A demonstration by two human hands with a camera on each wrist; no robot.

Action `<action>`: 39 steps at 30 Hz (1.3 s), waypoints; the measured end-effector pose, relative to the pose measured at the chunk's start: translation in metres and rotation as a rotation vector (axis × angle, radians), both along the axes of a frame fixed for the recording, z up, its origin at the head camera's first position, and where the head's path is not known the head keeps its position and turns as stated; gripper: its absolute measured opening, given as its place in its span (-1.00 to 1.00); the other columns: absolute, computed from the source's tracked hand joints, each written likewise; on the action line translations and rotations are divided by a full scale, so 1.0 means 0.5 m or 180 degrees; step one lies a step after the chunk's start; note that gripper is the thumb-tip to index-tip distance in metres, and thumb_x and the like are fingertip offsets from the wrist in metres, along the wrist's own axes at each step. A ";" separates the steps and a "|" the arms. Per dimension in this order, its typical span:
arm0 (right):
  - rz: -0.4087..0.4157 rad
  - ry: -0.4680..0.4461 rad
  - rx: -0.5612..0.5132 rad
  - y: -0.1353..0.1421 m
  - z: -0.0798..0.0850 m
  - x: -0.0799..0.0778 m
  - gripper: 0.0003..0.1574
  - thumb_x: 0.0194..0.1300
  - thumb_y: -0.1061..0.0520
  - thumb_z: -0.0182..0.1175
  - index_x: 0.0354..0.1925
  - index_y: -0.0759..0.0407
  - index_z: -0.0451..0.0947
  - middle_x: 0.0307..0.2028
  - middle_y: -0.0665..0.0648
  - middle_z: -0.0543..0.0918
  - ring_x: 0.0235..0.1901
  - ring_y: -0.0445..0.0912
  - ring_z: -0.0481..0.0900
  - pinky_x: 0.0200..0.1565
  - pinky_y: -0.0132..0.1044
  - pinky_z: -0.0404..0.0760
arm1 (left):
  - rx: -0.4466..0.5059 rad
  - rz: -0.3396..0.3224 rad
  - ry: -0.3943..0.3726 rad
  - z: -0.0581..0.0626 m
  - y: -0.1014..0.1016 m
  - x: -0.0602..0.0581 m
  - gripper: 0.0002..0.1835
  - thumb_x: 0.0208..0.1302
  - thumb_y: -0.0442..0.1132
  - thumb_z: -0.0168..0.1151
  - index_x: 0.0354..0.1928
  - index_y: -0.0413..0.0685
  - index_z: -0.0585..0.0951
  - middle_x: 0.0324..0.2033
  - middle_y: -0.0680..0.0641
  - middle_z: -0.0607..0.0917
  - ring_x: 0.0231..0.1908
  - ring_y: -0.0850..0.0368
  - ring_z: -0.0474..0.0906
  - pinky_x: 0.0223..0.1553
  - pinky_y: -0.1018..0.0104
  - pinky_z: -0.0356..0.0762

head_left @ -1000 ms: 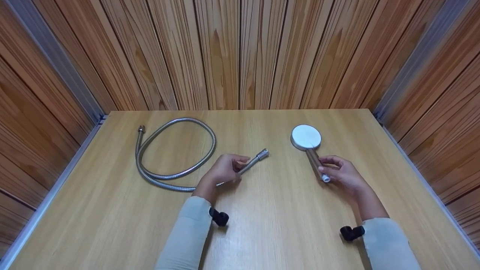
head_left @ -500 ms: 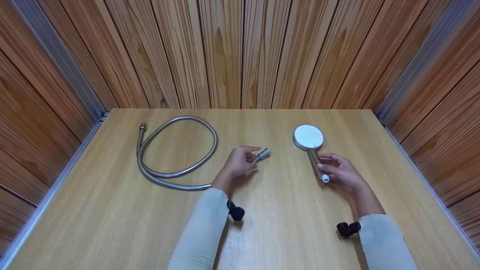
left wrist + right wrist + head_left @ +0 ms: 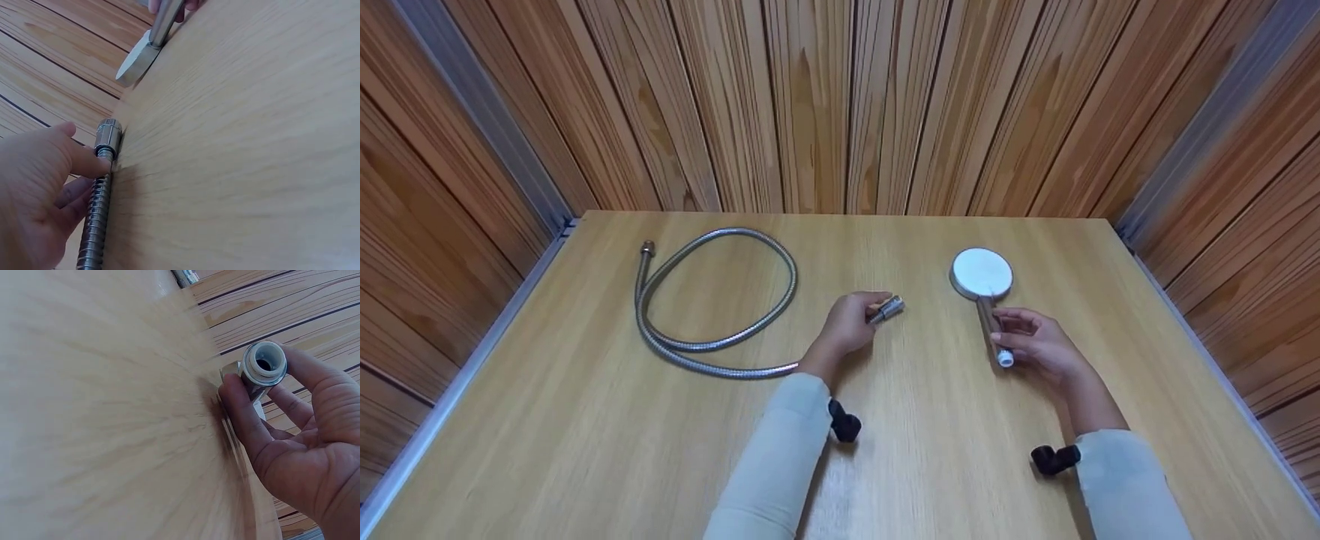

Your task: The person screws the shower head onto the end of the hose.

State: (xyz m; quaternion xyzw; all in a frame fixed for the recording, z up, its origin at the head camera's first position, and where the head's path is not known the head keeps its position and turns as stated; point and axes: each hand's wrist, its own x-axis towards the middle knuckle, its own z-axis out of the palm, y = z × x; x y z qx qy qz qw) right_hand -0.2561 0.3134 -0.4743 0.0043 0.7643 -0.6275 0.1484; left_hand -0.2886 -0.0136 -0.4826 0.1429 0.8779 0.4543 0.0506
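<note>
Fingers (image 3: 84, 163) of the left hand (image 3: 851, 322) pinch the hose (image 3: 712, 346) (just behind its nut); the right hand (image 3: 1039, 345) curls around the shower head handle (image 3: 988, 324).

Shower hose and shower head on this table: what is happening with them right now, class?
A person sits at a wooden table. The left hand pinches the metal shower hose just behind its end fitting; the rest lies looped on the table. The right hand grips the handle of the shower head, whose round face rests on the table. The handle's white threaded end is open. The two parts are apart, not joined.
</note>
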 end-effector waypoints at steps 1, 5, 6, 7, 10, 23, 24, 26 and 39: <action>0.0001 0.0002 0.0018 0.000 0.000 0.002 -0.11 0.21 0.08 0.39 0.38 0.30 0.24 0.25 0.27 0.33 -0.05 -0.16 0.55 -0.11 -0.32 0.61 | -0.0002 -0.0019 -0.0022 0.000 0.000 0.002 -0.34 0.13 -0.66 0.13 0.25 0.04 0.56 0.09 -0.03 0.63 -0.07 0.18 0.56 0.07 0.26 0.50; 0.0011 0.0008 0.0058 0.002 -0.002 0.007 -0.11 0.21 0.07 0.39 0.38 0.28 0.25 0.27 0.28 0.32 -0.02 -0.17 0.53 -0.08 -0.31 0.61 | -0.0023 -0.0105 -0.0132 0.003 -0.003 0.008 -0.32 0.09 -0.67 0.17 0.24 0.05 0.57 0.06 -0.01 0.64 -0.14 0.15 0.53 -0.10 0.31 0.52; 0.0000 0.0008 0.0046 0.001 -0.003 0.007 -0.12 0.21 0.07 0.40 0.38 0.27 0.26 0.27 0.28 0.32 -0.02 -0.18 0.53 -0.08 -0.30 0.61 | -0.0037 -0.0126 -0.0138 0.005 -0.003 0.008 -0.32 0.08 -0.66 0.19 0.23 0.05 0.57 0.06 -0.01 0.64 -0.15 0.15 0.53 -0.13 0.31 0.51; 0.0018 0.0018 0.0030 0.001 -0.003 0.007 -0.12 0.21 0.08 0.39 0.38 0.28 0.26 0.27 0.28 0.32 -0.02 -0.18 0.54 -0.08 -0.30 0.61 | -0.0067 -0.0147 -0.0121 0.006 -0.003 0.008 -0.32 0.06 -0.65 0.20 0.23 0.03 0.57 0.07 -0.01 0.64 -0.14 0.16 0.53 -0.13 0.31 0.51; 0.0017 0.0039 -0.0020 -0.002 -0.004 0.007 -0.13 0.22 0.10 0.39 0.39 0.28 0.26 0.26 0.27 0.34 -0.04 -0.19 0.57 -0.10 -0.29 0.62 | -0.0124 -0.0157 -0.0101 0.008 0.000 0.008 -0.36 0.07 -0.56 0.29 0.23 0.01 0.57 0.10 -0.01 0.64 -0.03 0.19 0.55 -0.04 0.29 0.51; -0.0012 -0.0125 -0.0421 -0.011 -0.007 0.012 -0.14 0.21 0.20 0.37 0.40 0.26 0.25 0.22 0.21 0.34 -0.08 -0.12 0.56 -0.12 -0.28 0.64 | -0.0423 0.0042 0.0135 -0.004 0.022 0.002 -0.58 0.25 -0.38 0.28 0.17 -0.04 0.61 -0.03 -0.01 0.70 -0.04 0.17 0.59 0.09 0.23 0.49; -0.0046 -0.0144 -0.0465 -0.011 -0.007 0.013 -0.14 0.21 0.22 0.38 0.40 0.26 0.26 0.21 0.19 0.34 -0.08 -0.12 0.56 -0.13 -0.28 0.63 | -0.0410 0.0036 0.0132 -0.005 0.023 0.001 -0.59 0.26 -0.39 0.28 0.17 -0.04 0.61 -0.04 -0.01 0.70 -0.04 0.18 0.58 0.09 0.23 0.49; -0.0097 -0.0186 -0.0539 -0.011 -0.008 0.014 -0.14 0.20 0.24 0.38 0.40 0.25 0.26 0.20 0.16 0.35 -0.07 -0.11 0.54 -0.14 -0.29 0.63 | -0.0355 0.0037 0.0097 -0.005 0.023 0.002 -0.59 0.26 -0.39 0.28 0.16 -0.03 0.62 -0.05 0.01 0.70 -0.05 0.19 0.58 0.07 0.24 0.50; -0.0227 -0.0144 -0.0928 -0.015 -0.011 0.022 -0.16 0.21 0.34 0.33 0.40 0.26 0.25 0.20 0.13 0.34 0.04 -0.09 0.51 -0.04 -0.20 0.62 | 0.0729 -0.0088 -0.0091 0.005 0.019 0.005 -0.60 0.22 -0.49 0.29 0.12 -0.16 0.63 -0.17 -0.01 0.70 -0.18 0.18 0.60 -0.11 0.35 0.57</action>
